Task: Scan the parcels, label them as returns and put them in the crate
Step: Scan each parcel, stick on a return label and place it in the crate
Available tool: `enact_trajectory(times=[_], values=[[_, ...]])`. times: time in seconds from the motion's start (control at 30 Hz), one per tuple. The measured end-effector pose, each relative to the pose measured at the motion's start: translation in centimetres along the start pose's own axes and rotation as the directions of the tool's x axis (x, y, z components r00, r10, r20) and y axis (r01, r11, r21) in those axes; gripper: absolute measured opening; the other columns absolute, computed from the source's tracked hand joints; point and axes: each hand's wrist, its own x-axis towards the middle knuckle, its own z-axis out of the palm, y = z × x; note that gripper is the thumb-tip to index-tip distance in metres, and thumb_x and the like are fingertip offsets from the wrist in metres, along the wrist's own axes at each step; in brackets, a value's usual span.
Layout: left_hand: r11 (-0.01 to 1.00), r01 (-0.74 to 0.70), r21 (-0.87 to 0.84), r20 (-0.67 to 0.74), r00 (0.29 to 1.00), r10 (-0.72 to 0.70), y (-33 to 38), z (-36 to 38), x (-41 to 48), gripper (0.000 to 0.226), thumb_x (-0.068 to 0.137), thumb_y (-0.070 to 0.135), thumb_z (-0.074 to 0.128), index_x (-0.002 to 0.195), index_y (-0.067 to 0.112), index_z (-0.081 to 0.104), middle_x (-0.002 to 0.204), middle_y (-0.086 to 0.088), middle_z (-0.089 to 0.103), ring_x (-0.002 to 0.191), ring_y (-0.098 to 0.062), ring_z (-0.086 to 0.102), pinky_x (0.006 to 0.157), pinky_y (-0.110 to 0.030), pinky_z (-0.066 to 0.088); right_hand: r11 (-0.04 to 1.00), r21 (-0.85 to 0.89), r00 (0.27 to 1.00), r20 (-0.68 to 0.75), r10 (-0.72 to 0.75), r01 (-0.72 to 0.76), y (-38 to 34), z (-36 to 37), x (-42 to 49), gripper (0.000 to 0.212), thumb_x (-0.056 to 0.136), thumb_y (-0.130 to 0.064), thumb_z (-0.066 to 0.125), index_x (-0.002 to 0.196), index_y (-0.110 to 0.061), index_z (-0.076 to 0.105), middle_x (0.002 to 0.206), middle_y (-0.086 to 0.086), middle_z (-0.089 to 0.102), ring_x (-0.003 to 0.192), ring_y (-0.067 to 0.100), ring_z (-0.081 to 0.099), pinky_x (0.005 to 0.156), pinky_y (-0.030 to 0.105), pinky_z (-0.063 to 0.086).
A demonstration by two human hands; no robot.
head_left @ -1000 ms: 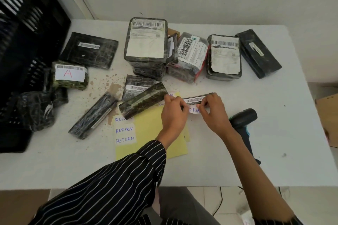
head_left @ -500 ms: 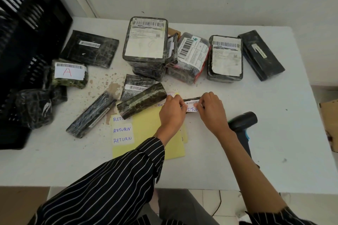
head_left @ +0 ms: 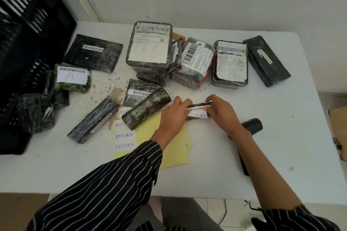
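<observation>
Holding a small black parcel (head_left: pixel 197 108) over the middle of the white table (head_left: pixel 262 155), the two hands were close together. The left hand (head_left: pixel 173 113) pinched the parcel's left end with curled fingers. The right hand (head_left: pixel 220 112) pinched its right end, fingers curled too. A white RETURN label (head_left: pixel 199 115) sat on the side of the parcel facing the person, just under its barcode. I could not tell if the parcel touched the table.

A yellow sheet (head_left: pixel 174 155) with more RETURN labels lay under the left wrist, and a long parcel (head_left: pixel 146 110) lay across its top corner. The black scanner (head_left: pixel 251 125) lay just beside the right wrist. The black crate (head_left: pixel 28 33) stood at the left edge of the table. More parcels lay along the back, among them a tall stack (head_left: pixel 150 47), and one marked with a red A (head_left: pixel 72 78) lay near the crate.
</observation>
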Motion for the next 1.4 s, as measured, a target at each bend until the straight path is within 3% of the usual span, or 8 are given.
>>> enact_trajectory(times=[0.3,0.57,0.8,0.9,1.07,1.17,1.3,1.4], values=[[0.974,-0.128,0.186,0.130,0.986,0.105,-0.5,-0.5,-0.3,0.056,0.095,0.041,0.048,0.145,0.021,0.034,0.119,-0.007,0.037,0.106,-0.016,0.044,0.067,-0.027,0.035,0.932,-0.305,0.979,0.119,-0.169,0.198,0.5,-1.0,0.8,0.042,0.084,-0.048,0.064,0.098,-0.010,0.052,0.092,0.000,0.062,0.073,0.020,0.053,0.058,0.032,0.037],[0.939,-0.172,0.298,0.189,0.975,0.118,-0.7,-0.1,0.2,0.060,0.098,0.043,0.040,0.150,0.017,0.023,0.133,-0.007,0.040,0.125,-0.020,0.034,0.080,-0.032,0.043,0.884,-0.354,0.936,0.284,-0.207,0.304,0.6,-1.9,1.5,0.044,0.083,-0.043,0.067,0.106,-0.011,0.049,0.099,0.004,0.062,0.078,0.023,0.055,0.061,0.030,0.037],[0.958,-0.136,0.251,0.212,0.974,0.083,-0.1,-0.6,0.7,0.055,0.094,0.031,0.054,0.142,0.011,0.035,0.130,-0.010,0.046,0.121,-0.024,0.037,0.086,-0.035,0.043,0.863,-0.446,0.952,0.283,-0.116,0.238,-0.4,-1.8,1.1,0.046,0.086,-0.034,0.065,0.121,-0.008,0.050,0.113,0.008,0.055,0.089,0.026,0.057,0.069,0.035,0.044],[0.966,-0.148,0.211,0.160,0.980,0.115,0.0,-1.6,0.5,0.053,0.089,0.036,0.059,0.136,0.015,0.045,0.124,-0.004,0.053,0.116,-0.020,0.040,0.081,-0.031,0.041,0.815,-0.508,0.960,0.186,-0.210,0.277,-0.6,-2.1,0.4,0.047,0.079,-0.036,0.071,0.114,-0.006,0.058,0.108,0.012,0.049,0.086,0.026,0.050,0.067,0.031,0.034],[0.960,-0.246,0.136,-0.095,0.961,0.260,-0.7,-5.6,-2.2,0.056,0.076,0.052,0.068,0.124,0.025,0.061,0.104,0.008,0.063,0.090,-0.010,0.031,0.072,-0.025,0.018,0.925,-0.249,0.958,0.049,-0.284,0.287,-2.2,-4.6,-1.5,0.048,0.067,-0.043,0.080,0.102,-0.019,0.057,0.099,-0.001,0.057,0.091,0.022,0.052,0.077,0.032,0.034],[0.955,-0.296,-0.017,-0.215,0.934,0.286,-1.3,-8.9,-4.3,0.056,0.072,0.048,0.075,0.119,0.022,0.064,0.103,0.007,0.061,0.094,-0.009,0.036,0.079,-0.024,0.025,0.976,0.105,0.978,0.069,-0.198,0.191,-6.0,-6.3,-3.1,0.047,0.069,-0.037,0.083,0.102,-0.023,0.053,0.098,-0.010,0.062,0.087,0.009,0.059,0.074,0.027,0.048],[0.884,-0.209,-0.418,-0.338,0.939,0.062,-1.7,-13.3,-7.4,0.071,0.071,0.032,0.082,0.133,0.030,0.049,0.119,0.005,0.046,0.105,-0.002,0.049,0.092,-0.015,0.045,0.931,0.314,0.982,-0.032,-0.186,0.187,-11.3,-6.4,-4.2,0.049,0.071,-0.033,0.080,0.108,-0.021,0.049,0.106,-0.007,0.061,0.096,0.006,0.060,0.075,0.023,0.052],[0.695,-0.198,-0.691,-0.422,0.891,-0.166,-1.9,-16.1,-9.4,0.089,0.076,0.016,0.079,0.144,0.036,0.026,0.132,0.003,0.045,0.106,-0.004,0.059,0.087,-0.025,0.053,0.857,0.462,0.974,-0.077,-0.215,0.226,-15.6,-5.3,-4.0,0.045,0.078,-0.030,0.074,0.113,-0.023,0.046,0.112,-0.010,0.059,0.104,0.002,0.058,0.083,0.023,0.052]])
